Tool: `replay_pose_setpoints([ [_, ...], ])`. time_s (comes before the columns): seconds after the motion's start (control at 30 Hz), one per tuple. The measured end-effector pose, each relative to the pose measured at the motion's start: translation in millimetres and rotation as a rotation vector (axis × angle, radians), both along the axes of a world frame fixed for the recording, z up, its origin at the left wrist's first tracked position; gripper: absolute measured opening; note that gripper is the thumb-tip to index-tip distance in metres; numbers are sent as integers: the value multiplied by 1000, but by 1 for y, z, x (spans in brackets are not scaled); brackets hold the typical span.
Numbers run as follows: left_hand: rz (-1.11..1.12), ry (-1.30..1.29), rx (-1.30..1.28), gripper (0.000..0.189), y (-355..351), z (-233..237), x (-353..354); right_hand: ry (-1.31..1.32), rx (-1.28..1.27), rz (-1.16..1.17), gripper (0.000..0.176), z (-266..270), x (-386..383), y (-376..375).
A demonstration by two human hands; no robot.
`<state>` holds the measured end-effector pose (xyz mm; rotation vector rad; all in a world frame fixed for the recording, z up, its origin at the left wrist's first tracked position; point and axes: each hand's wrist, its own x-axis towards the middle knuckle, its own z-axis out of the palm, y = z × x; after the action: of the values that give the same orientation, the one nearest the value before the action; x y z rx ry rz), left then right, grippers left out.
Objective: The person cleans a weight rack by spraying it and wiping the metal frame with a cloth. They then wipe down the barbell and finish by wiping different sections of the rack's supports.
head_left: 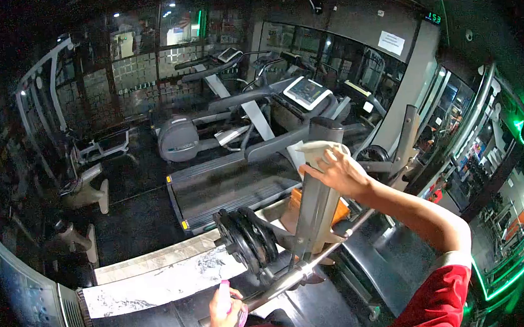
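My right hand presses a pale cloth against the upper part of a grey metal upright, its fingers bent over the cloth. Low in the view, my left hand is wrapped round a pink bottle, beside the near end of a steel barbell. The bar lies at a slant across the foot of the upright. Black weight plates hang on a peg to the left of the upright.
A treadmill stands beyond the upright, with its console behind. An elliptical machine is further left. Black padding lies below the bar. An orange object sits behind the upright.
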<state>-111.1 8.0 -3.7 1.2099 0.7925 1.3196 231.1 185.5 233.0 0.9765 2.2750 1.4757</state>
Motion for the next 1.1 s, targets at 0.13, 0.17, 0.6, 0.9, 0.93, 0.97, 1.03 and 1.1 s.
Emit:
replay_pose_setpoints([
  [0.13, 4, -38, 3, 37, 1, -14, -5, -143, 94, -157, 47, -33, 9, -28],
  [0.17, 0, -42, -1, 37, 3, -14, -4, -191, 117, -239, 50, -46, 6, -40],
  [0.6, -102, 138, -22, 44, 15, -9, 10, 124, -700, -552, 25, -139, -3, -109],
  [0.9, -138, -45, -18, 27, 23, 17, 19, 461, 108, -164, 51, 16, -37, -60],
  [0.93, -141, -45, -14, 27, 24, 16, 18, 479, 155, -237, 53, 5, -22, -46],
  [0.97, -132, -7, 1, 29, 26, 13, 17, 437, 166, -366, 58, -10, -9, -38],
  [1.03, -129, 26, 18, 30, 29, 8, 16, 400, 185, -464, 70, -35, -13, -44],
  [1.1, -106, 3, 23, 32, 32, 4, 15, 509, 87, -651, 73, -117, 20, -32],
])
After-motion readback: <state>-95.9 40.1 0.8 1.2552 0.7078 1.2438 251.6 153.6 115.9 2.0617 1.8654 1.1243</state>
